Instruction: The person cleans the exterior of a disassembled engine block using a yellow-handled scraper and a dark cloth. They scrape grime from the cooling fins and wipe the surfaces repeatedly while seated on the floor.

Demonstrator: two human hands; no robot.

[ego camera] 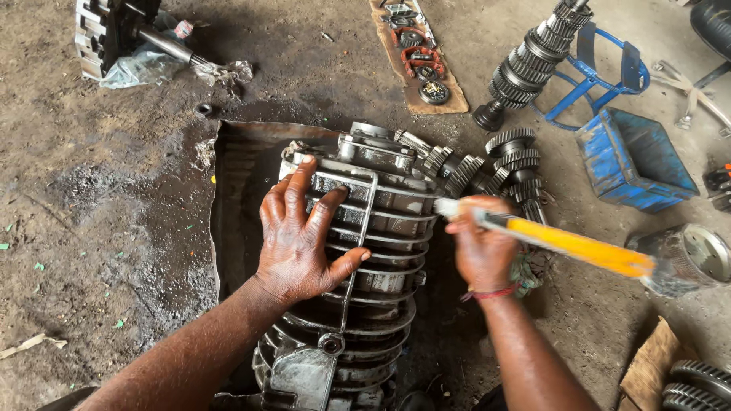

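Gearbox casing under flat, spread left hand; right hand clamped on hammer.

Count: 1 ribbed gearbox housing, 1 yellow-handled hammer, 2 gear shafts, 1 blue metal tray, 2 hands.

My head cam looks steeply down, close over the gearbox casing, dirt floor toward 9 o'clock.

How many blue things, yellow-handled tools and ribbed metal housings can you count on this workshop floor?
Blue things: 2, a metal stand and a tray
Yellow-handled tools: 1, a hammer
Ribbed metal housings: 1, the gearbox casing
Total: 4
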